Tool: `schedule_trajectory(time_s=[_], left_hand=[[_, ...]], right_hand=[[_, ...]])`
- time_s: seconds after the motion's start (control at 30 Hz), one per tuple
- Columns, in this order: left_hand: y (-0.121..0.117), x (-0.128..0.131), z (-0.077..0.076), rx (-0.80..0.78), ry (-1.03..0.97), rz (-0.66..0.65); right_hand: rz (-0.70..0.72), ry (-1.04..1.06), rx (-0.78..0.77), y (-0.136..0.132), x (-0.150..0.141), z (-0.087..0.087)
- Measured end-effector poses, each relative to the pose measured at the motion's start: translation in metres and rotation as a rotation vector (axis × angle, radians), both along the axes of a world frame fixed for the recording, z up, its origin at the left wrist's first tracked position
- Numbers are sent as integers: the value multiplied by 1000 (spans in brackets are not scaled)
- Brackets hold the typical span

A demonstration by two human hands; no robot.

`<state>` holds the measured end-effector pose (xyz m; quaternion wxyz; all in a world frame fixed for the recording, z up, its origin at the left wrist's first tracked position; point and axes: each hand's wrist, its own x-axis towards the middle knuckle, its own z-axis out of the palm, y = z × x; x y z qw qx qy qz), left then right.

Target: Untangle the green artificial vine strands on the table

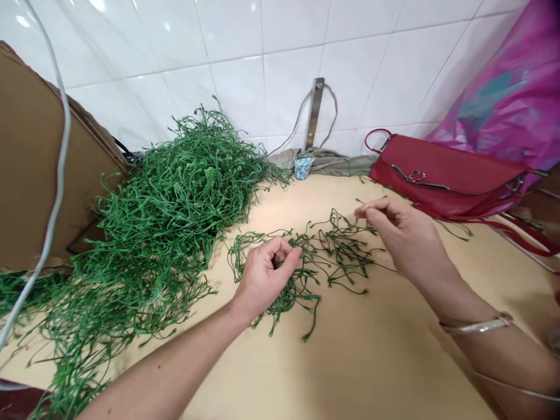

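Note:
Thin green stems with small leafy tips, like artificial plant sprigs, lie in a loose cluster [347, 248] on the pale tabletop [350, 350]. My left hand [266, 274] is over the left part of this cluster, thumb and index finger pinched together; what is between them is hidden. To the right, my right hand [402, 236] is raised at the cluster's right edge, its thumb and fingertips closed in a pinch. A small stem tip shows by those fingertips, but whether they grip it is unclear. A much larger heap of the same stems [188, 181] rises at the left.
A cardboard box [39, 157] and a white cable [63, 134] stand left. Against the tiled wall are a small blue patterned cup [303, 168] and an upright metal strip [315, 114]. A red handbag [446, 166] and a pink plastic bag [494, 99] occupy the right.

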<state>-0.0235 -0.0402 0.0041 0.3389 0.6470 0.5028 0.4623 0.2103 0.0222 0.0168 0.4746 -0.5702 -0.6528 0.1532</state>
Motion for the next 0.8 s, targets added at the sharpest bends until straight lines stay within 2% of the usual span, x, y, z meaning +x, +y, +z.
schedule_trajectory(time_s=[0.07,0.17,0.23,0.3,0.4,0.47,0.57,0.7,0.8], left_hand=[[3,0,-1,12,-4,0],[8,2,-3,37,16,-14],[8,2,-4,42,22,-31],[8,2,-4,44,25,-49],[6,1,-3,39,32,-71],[6,0,-3,40,41,-85],[7,0,-3,43,57,-94],[6,3,-1,-4,80,-112],[4,5,1,-24,82,-136]], right_hand=[[41,-82,120,-1,-2,-1],[266,-190,250,-15,-22,-4],[437,-215,197,-25,-36,-5],[526,-222,93,-32,-45,-6],[521,-188,-26,-35,-47,-5],[522,-171,-41,-34,-45,-5],[517,-273,60,-33,-41,-4],[363,-540,297,-31,-38,-6],[322,-591,308,-28,-37,-8]])
